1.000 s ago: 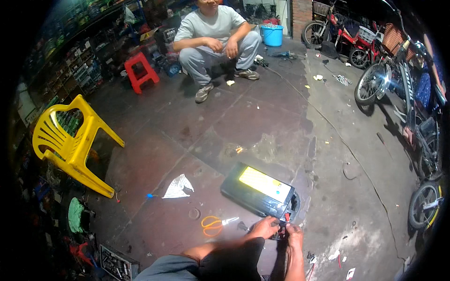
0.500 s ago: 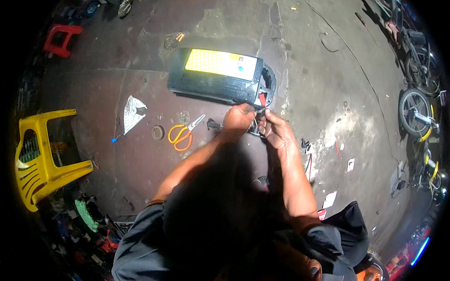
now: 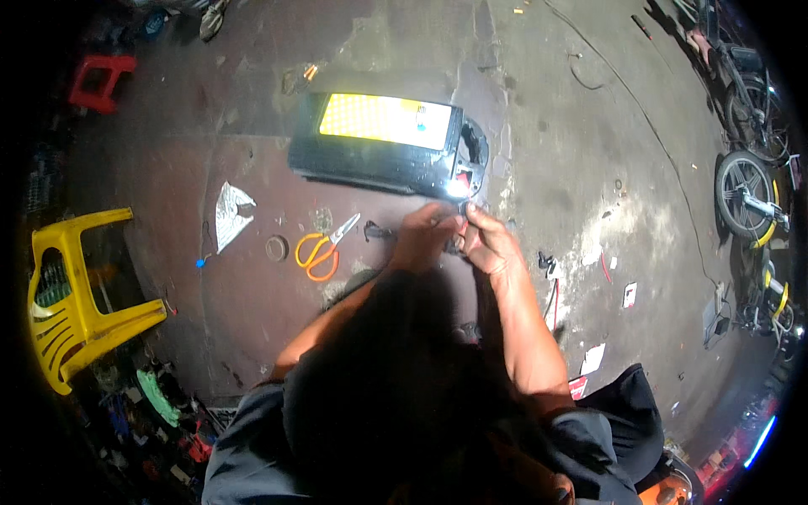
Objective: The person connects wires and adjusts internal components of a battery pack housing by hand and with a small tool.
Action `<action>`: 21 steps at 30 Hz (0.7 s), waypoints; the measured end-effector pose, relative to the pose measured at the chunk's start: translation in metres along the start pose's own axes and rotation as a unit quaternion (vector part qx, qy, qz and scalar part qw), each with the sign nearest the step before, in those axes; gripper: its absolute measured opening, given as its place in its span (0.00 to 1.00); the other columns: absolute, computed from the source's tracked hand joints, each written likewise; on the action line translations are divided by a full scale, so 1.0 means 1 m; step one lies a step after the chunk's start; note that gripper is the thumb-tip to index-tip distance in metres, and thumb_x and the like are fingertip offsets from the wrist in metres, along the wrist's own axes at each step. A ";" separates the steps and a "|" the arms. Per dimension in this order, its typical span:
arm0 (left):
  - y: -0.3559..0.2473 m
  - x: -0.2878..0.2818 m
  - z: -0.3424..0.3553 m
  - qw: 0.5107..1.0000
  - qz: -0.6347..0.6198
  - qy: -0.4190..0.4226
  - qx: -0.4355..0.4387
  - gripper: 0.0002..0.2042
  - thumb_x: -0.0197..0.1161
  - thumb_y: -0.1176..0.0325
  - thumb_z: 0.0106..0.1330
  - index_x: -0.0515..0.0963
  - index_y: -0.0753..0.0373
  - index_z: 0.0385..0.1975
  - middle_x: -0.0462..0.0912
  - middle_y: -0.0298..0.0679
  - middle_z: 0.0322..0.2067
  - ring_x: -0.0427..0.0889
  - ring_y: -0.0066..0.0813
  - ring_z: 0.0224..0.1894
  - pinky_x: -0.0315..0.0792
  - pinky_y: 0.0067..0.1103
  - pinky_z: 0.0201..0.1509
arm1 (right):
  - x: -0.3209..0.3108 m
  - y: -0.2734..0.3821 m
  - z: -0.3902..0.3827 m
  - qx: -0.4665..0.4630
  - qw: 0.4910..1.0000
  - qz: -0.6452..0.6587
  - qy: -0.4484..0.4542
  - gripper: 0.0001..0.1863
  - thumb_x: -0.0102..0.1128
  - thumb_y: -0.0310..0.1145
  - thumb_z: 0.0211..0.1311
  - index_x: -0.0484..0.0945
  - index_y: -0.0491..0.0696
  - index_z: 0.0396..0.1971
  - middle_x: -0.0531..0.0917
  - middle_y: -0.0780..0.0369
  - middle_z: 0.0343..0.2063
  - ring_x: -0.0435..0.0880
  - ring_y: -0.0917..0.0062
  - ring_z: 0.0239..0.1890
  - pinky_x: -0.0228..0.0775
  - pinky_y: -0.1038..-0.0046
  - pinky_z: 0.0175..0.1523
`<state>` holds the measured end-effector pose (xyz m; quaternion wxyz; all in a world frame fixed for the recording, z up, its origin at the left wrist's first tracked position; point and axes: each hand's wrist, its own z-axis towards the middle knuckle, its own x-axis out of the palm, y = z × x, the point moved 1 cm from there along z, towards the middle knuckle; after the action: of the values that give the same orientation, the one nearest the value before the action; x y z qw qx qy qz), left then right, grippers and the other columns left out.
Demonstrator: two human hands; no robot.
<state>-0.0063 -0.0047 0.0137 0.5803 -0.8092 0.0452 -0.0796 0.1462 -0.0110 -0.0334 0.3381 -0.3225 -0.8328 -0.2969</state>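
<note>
A long black battery pack [image 3: 370, 172] with a yellow and white label lies on the floor in front of me. At its right end, a red piece [image 3: 463, 181] shows by the open end fitting. Just below that corner, my left hand [image 3: 419, 238] and my right hand [image 3: 491, 242] meet, fingertips pinched close together on thin wire. The fingers cover most of the wire. To the left of my hands are orange-handled scissors [image 3: 318, 252], blades slightly apart, and a roll of tape [image 3: 276, 247]. A small black part [image 3: 380, 231] lies between the scissors and my left hand.
A yellow plastic stool [image 3: 80, 295] lies tipped at the left, with a red stool [image 3: 101, 82] farther back. A torn white sheet [image 3: 233, 216] lies left of the tape. On the right are a cable [image 3: 648, 118], paper scraps [image 3: 592, 358] and a wheel [image 3: 746, 195].
Both hands have drawn slightly toward me, away from the battery pack's corner, with fingertips still together. The whole view has shifted a little.
</note>
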 end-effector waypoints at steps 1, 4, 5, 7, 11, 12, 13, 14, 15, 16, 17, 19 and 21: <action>-0.006 0.002 -0.003 0.999 -0.028 0.018 -0.003 0.07 0.61 0.71 0.63 0.80 0.67 0.37 0.82 0.34 0.31 0.77 0.18 0.33 0.72 0.18 0.38 | -0.005 -0.002 0.002 -0.008 1.000 -0.013 0.004 0.14 0.64 0.37 0.63 0.77 0.47 0.44 0.82 0.64 0.38 0.78 0.79 0.39 0.67 0.76 0.41; -0.004 -0.003 0.011 0.996 -0.056 -0.010 -0.071 0.07 0.60 0.71 0.64 0.80 0.68 0.34 0.81 0.33 0.30 0.77 0.17 0.32 0.72 0.18 0.37 | 0.014 0.006 -0.004 -0.061 0.990 -0.115 -0.053 0.14 0.64 0.38 0.63 0.77 0.46 0.45 0.82 0.64 0.39 0.78 0.79 0.39 0.67 0.76 0.41; -0.005 -0.003 0.011 0.996 -0.056 -0.011 -0.070 0.07 0.60 0.71 0.64 0.80 0.68 0.34 0.81 0.33 0.30 0.77 0.17 0.32 0.72 0.18 0.37 | 0.018 0.008 -0.009 -0.059 0.990 -0.113 -0.055 0.15 0.63 0.36 0.64 0.77 0.45 0.46 0.83 0.62 0.39 0.78 0.78 0.38 0.68 0.76 0.41; -0.010 -0.001 0.014 0.994 -0.088 -0.005 -0.068 0.07 0.60 0.71 0.63 0.80 0.68 0.32 0.81 0.33 0.28 0.76 0.16 0.31 0.71 0.18 0.36 | 0.022 0.012 -0.015 -0.075 0.988 -0.118 -0.059 0.15 0.62 0.35 0.63 0.77 0.44 0.47 0.83 0.62 0.39 0.78 0.78 0.37 0.68 0.76 0.41; -0.013 0.000 0.021 0.991 -0.104 0.005 -0.081 0.08 0.62 0.69 0.62 0.79 0.68 0.31 0.81 0.38 0.27 0.77 0.22 0.31 0.71 0.20 0.37 | 0.017 0.014 -0.016 -0.121 0.976 -0.174 -0.054 0.15 0.60 0.30 0.63 0.76 0.43 0.48 0.83 0.62 0.37 0.79 0.78 0.36 0.69 0.76 0.40; -0.010 -0.002 0.022 0.993 -0.091 0.013 -0.077 0.08 0.62 0.68 0.62 0.79 0.68 0.32 0.81 0.38 0.28 0.77 0.22 0.31 0.71 0.20 0.38 | 0.019 0.013 -0.017 -0.121 0.976 -0.174 -0.054 0.15 0.60 0.30 0.63 0.76 0.43 0.48 0.83 0.62 0.37 0.79 0.78 0.36 0.69 0.76 0.40; -0.008 -0.004 0.023 0.994 -0.078 0.021 -0.073 0.08 0.61 0.68 0.62 0.79 0.68 0.33 0.82 0.38 0.28 0.77 0.22 0.31 0.71 0.20 0.38 | 0.022 0.012 -0.018 -0.136 0.975 -0.168 -0.060 0.14 0.61 0.30 0.62 0.77 0.43 0.47 0.83 0.63 0.36 0.80 0.79 0.35 0.71 0.76 0.41; -0.006 -0.005 0.023 0.994 -0.078 0.020 -0.073 0.08 0.61 0.68 0.62 0.79 0.68 0.33 0.82 0.38 0.28 0.77 0.22 0.31 0.71 0.20 0.38 | 0.023 0.011 -0.018 -0.150 0.973 -0.162 -0.067 0.13 0.61 0.30 0.62 0.78 0.44 0.45 0.84 0.64 0.34 0.81 0.79 0.35 0.73 0.76 0.42; -0.013 -0.003 0.023 0.994 -0.071 0.015 -0.079 0.09 0.61 0.68 0.63 0.80 0.69 0.33 0.82 0.38 0.28 0.77 0.22 0.31 0.71 0.20 0.38 | 0.022 0.011 -0.017 -0.151 0.973 -0.161 -0.068 0.13 0.61 0.30 0.62 0.78 0.44 0.45 0.84 0.64 0.34 0.81 0.79 0.35 0.73 0.76 0.42; -0.016 -0.001 0.023 0.994 -0.065 0.011 -0.085 0.09 0.60 0.69 0.63 0.80 0.69 0.33 0.81 0.38 0.28 0.77 0.22 0.31 0.71 0.20 0.39 | 0.019 0.010 -0.016 -0.158 0.969 -0.177 -0.072 0.14 0.61 0.30 0.61 0.78 0.44 0.46 0.84 0.64 0.34 0.81 0.80 0.35 0.73 0.76 0.42; -0.014 -0.001 0.023 0.994 -0.065 0.012 -0.085 0.09 0.60 0.69 0.63 0.80 0.69 0.33 0.81 0.38 0.28 0.77 0.22 0.31 0.71 0.20 0.39 | 0.017 0.009 -0.015 -0.164 0.965 -0.192 -0.076 0.14 0.61 0.30 0.60 0.78 0.44 0.46 0.84 0.64 0.34 0.81 0.80 0.35 0.72 0.77 0.42; -0.007 -0.004 0.023 0.996 -0.066 0.003 -0.053 0.09 0.60 0.68 0.63 0.80 0.69 0.34 0.81 0.37 0.28 0.77 0.22 0.31 0.71 0.19 0.38 | 0.021 0.009 -0.016 -0.167 0.961 -0.203 -0.087 0.15 0.61 0.28 0.60 0.78 0.43 0.47 0.84 0.64 0.34 0.80 0.80 0.35 0.71 0.78 0.42; -0.003 -0.005 0.024 0.996 -0.072 0.014 -0.058 0.09 0.60 0.69 0.63 0.80 0.69 0.34 0.82 0.37 0.28 0.77 0.23 0.31 0.71 0.19 0.38 | 0.022 0.009 -0.017 -0.171 0.957 -0.213 -0.099 0.16 0.60 0.27 0.59 0.78 0.43 0.47 0.84 0.63 0.34 0.80 0.80 0.34 0.71 0.78 0.42</action>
<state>-0.0074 0.0196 0.0088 0.5242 -0.8417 -0.0010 -0.1294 0.1465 -0.0104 -0.0037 0.1231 -0.2180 -0.8484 -0.4665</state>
